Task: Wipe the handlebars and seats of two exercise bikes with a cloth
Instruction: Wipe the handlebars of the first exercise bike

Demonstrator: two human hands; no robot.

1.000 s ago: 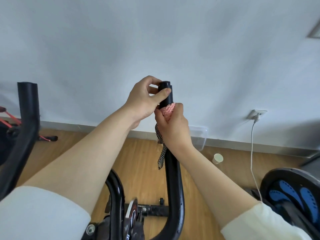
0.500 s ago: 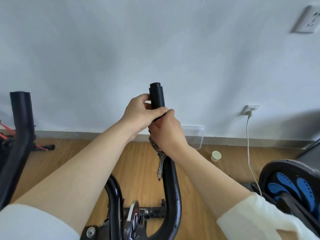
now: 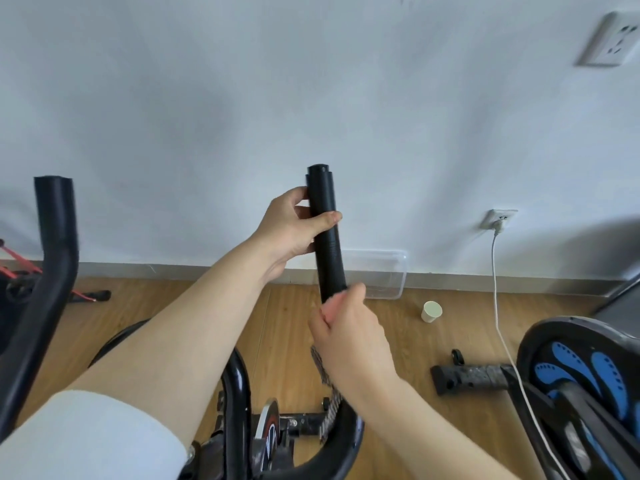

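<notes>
I see a pale wall (image 3: pixel 242 98) filling the upper half of the frame and a wood floor (image 3: pixel 284 327) across the lower half, with a grey baseboard between them. A black bike (image 3: pixel 239 420) sits at bottom centre, its frame curving up into two bars. My left forearm crosses from the lower left corner up to mid-frame, white sleeve (image 3: pixel 86 438) pushed back; my right forearm comes in from the lower right.

The right bar (image 3: pixel 327 244) stands nearly upright at centre. My left hand (image 3: pixel 294 226) is wrapped around it just below the capped tip, thumb across the front and fingers behind. My right hand (image 3: pixel 349 337) is clenched on the same bar lower down, well apart from the left, with bare black grip showing between them. The cloth (image 3: pixel 327 400) is bunched inside that right fist; a checkered tail hangs from under the hand, down beside the bar toward the bike's base.

The left bar (image 3: pixel 57 244) rises at the left edge, untouched. At lower right is a second bike (image 3: pixel 581 382) with blue patches on a dark housing and a black foot on the floor. A clear box (image 3: pixel 381 275) lies against the baseboard behind the right bar. A white cable (image 3: pixel 498 306) drops from a low outlet (image 3: pixel 498 220) at mid-right. A paper cup (image 3: pixel 431 311) lies on the floor right of my right hand. Another outlet (image 3: pixel 611 43) sits at upper right.
</notes>
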